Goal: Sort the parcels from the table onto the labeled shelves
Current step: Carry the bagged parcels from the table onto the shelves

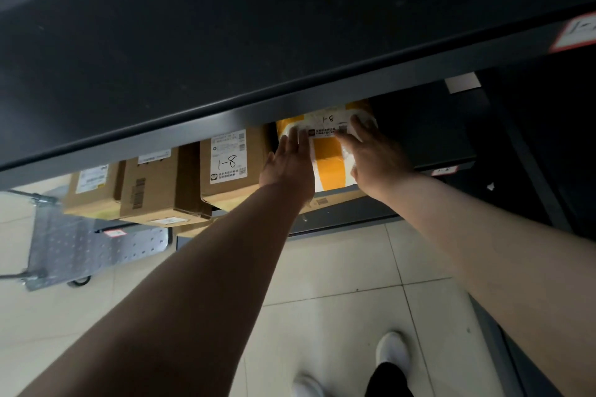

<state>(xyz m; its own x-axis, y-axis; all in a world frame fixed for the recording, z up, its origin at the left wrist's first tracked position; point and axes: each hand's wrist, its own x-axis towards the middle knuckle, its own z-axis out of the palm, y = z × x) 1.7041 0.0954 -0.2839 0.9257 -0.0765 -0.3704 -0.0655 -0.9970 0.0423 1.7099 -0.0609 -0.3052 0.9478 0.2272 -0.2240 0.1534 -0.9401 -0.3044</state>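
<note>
left hand, right hand flat on yellow parcel; shelf hides its top

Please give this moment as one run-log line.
left hand: flat on yellow parcel | right hand: same | mark: 1-8 | place: lower shelf

Just above both hands, the upper shelf's front edge leaves only a narrow slot over the yellow parcel. A cardboard box stands just beside the left hand on its outer side and blocks that way. Beyond the right hand, the lower shelf lies open, as does the tiled floor behind the wrists.
</note>
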